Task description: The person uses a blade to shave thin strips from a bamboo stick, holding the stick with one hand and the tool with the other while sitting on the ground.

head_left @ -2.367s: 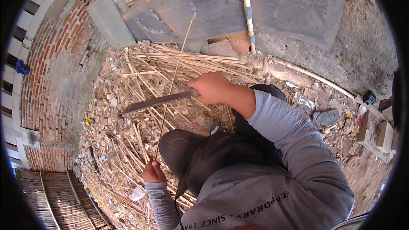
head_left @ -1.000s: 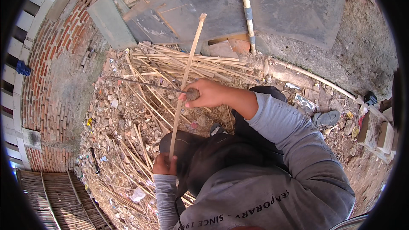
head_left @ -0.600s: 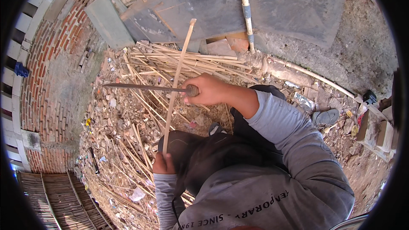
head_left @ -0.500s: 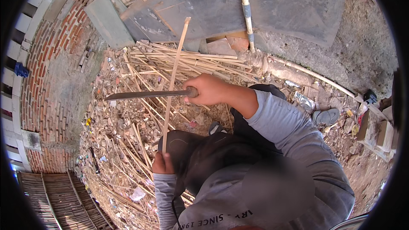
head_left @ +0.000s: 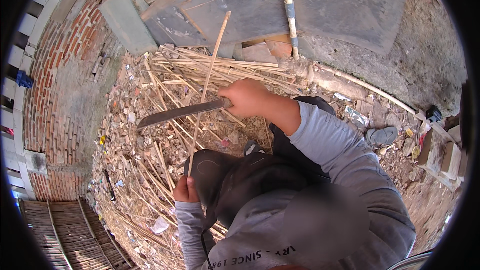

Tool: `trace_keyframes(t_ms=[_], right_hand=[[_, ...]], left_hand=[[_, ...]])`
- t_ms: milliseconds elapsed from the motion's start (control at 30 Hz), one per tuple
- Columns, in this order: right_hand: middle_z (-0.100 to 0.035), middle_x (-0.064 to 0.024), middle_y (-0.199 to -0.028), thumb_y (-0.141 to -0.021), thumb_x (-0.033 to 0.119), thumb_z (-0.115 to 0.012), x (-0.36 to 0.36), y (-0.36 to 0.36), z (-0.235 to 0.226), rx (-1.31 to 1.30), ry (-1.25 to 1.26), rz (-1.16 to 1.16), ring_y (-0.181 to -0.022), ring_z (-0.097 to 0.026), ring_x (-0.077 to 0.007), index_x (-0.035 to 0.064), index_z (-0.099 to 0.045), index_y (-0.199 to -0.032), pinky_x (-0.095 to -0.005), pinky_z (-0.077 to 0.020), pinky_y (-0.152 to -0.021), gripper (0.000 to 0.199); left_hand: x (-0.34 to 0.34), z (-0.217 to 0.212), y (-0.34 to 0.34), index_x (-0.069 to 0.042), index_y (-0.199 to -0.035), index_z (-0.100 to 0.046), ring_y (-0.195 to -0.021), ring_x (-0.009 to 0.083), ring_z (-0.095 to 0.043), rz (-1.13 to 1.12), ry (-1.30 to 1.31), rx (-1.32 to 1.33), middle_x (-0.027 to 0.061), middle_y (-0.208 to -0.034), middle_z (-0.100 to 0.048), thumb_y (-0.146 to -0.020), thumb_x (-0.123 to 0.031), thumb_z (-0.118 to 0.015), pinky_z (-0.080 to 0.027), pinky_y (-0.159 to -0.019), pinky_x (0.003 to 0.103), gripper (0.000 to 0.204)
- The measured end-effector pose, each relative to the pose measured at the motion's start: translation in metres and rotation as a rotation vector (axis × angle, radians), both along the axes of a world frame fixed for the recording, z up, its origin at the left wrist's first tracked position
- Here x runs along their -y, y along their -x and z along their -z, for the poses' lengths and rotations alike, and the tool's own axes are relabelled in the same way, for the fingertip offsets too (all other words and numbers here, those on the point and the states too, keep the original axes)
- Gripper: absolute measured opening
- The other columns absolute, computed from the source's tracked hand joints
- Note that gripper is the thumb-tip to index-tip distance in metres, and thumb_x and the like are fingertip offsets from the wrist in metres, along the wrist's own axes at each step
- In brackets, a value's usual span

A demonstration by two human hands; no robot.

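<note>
Left grip (head_left: 186,190) pinching lower end of thin strip (head_left: 218,41); right grip (head_left: 247,98) clenched round machete (head_left: 175,114) handle; strip pile (head_left: 235,64) near ground's (head_left: 425,205) far edge.

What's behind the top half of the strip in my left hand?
A dark grey panel, then loose strips lower down. Whatever the held strip directly covers is hidden.

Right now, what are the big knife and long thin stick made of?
The big knife: probably metal, dull, dark, judging by its thin, flat shape; the right hand mostly hides the handle. The long thin stick: likely bamboo or wood, unpainted, from its pale colour.
</note>
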State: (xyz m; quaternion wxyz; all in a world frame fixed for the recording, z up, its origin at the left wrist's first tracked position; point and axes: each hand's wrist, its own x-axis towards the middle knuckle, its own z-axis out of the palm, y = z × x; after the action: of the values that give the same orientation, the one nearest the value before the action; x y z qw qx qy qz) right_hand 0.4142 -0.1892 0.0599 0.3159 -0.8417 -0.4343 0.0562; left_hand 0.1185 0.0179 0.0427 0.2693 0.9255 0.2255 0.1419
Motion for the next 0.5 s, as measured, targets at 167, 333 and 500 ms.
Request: trace_keyframes(t_ms=[167, 333, 500], right_hand=[[-0.066, -0.0098, -0.077, -0.075, 0.027, -0.071, -0.009, 0.01, 0.012, 0.116, -0.025, -0.164, -0.079, -0.066, -0.0336, 0.0154, -0.066, -0.095, -0.049, -0.0514, -0.065, 0.024], [-0.066, -0.0095, -0.077, -0.074, 0.025, -0.07, -0.002, -0.007, 0.02, 0.034, -0.064, 0.004, -0.079, -0.067, -0.033, 0.0154, -0.066, -0.095, -0.0492, -0.0517, -0.066, 0.024], [-0.067, -0.0113, -0.078, -0.073, 0.024, -0.07, -0.006, 0.007, 0.007, 0.086, 0.009, -0.065, -0.079, -0.067, -0.034, 0.0151, -0.067, -0.097, -0.0492, -0.052, -0.067, 0.026]], left_hand=[[0.0, 0.002, -0.007, -0.001, -0.078, -0.054, -0.052, 0.0333, -0.051, 0.04, -0.071, 0.018, 0.0181, -0.058, -0.05, -0.101, -0.041, -0.046, -0.039, -0.051, 0.042, 0.047], [0.001, -0.004, -0.006, -0.001, -0.077, -0.053, -0.052, 0.0368, -0.05, 0.036, -0.028, 0.009, 0.0191, -0.058, -0.05, -0.101, -0.041, -0.044, -0.038, -0.051, 0.044, 0.048], [0.004, -0.002, -0.014, -0.001, -0.076, -0.054, -0.053, 0.0381, -0.05, 0.057, -0.052, 0.031, 0.019, -0.059, -0.051, -0.102, -0.042, -0.044, -0.038, -0.051, 0.044, 0.049]])
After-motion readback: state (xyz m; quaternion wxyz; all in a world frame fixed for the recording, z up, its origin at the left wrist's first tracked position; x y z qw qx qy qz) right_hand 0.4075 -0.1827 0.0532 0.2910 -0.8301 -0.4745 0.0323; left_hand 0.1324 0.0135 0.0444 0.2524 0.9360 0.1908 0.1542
